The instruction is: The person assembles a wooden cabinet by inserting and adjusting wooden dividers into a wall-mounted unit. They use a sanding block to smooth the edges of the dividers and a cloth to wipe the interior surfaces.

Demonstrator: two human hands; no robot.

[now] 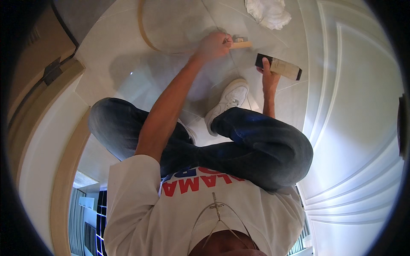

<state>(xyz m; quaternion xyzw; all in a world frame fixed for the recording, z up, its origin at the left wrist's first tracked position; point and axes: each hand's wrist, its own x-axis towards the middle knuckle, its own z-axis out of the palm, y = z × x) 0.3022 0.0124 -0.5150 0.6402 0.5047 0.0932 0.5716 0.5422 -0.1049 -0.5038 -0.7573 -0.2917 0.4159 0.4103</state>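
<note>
My left hand (215, 45) reaches far forward over the tiled floor, fingers curled and closed, slightly blurred. What they hold, if anything, is hidden. Right by its fingertips are a small light-and-grey object (240, 39), too small to name, and the end of a flat tan piece (242, 45). My right hand (269, 76) grips a rectangular box (285, 68) with a beige face and black ends, its thumb pressed over the near black end. The box is held tilted above the floor, beyond my right knee.
Crumpled white material (269, 13) lies at the far right. A thin tan curved line (143, 27) crosses the floor tiles (183, 21). White panelled surface (341, 106) rises on the right; a cardboard box (40, 51) stands at the left. My bent knees and white shoe (228, 99) are between the arms.
</note>
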